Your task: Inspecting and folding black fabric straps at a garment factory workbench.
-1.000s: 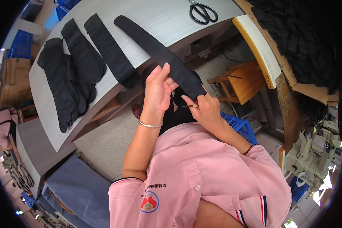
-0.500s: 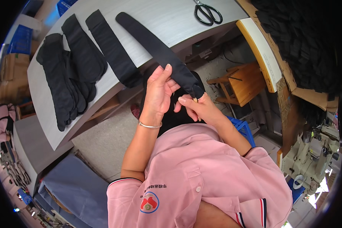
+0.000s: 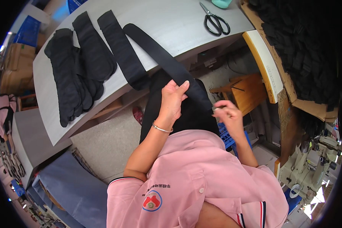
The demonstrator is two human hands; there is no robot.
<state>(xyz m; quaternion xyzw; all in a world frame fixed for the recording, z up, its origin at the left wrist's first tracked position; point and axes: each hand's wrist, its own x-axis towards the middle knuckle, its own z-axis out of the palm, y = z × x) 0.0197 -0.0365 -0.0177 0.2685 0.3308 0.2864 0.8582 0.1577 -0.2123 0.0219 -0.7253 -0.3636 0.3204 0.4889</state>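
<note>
1. Fingers of the left hand [image 3: 173, 99] lie stretched along the near part of a long black fabric strip [image 3: 167, 62], thumb underneath, so the hand grips the strip rather than hanging loose; a thin metal bangle [image 3: 162, 129] sits on that wrist.
2. Over at the right hand [image 3: 227, 115], the fingertips are curled together in a pinch just off the strip's lower end. Whether they hold its edge or something small I cannot tell.
3. That strip runs from the grey worktable [image 3: 171, 22], over its near edge and down to the lap, where it meets a larger dark cloth [image 3: 178, 114].
4. Handling, as a judgement: it looks light, limp and slightly grippy, and it sags where unsupported. It will not break, but it may twist or slide off the edge. A flat pinch across the width near the end, with the other hand further up keeping it taut, looks like the best hold.
5. On the table lie a second black strip [image 3: 121, 49] just beside the first, a heap of black fabric pieces [image 3: 78, 72] farther left, black-handled scissors [image 3: 216, 21] well apart to the right, and a pale green object [image 3: 221, 3] at the far edge.
6. Around it: a wooden stool [image 3: 250, 93] below the table, a wooden ruler board [image 3: 264, 62], a carton of black cut pieces [image 3: 300, 49], a sewing machine [image 3: 306, 169] at the lower right, and a blue crate [image 3: 231, 136] by the knee.
</note>
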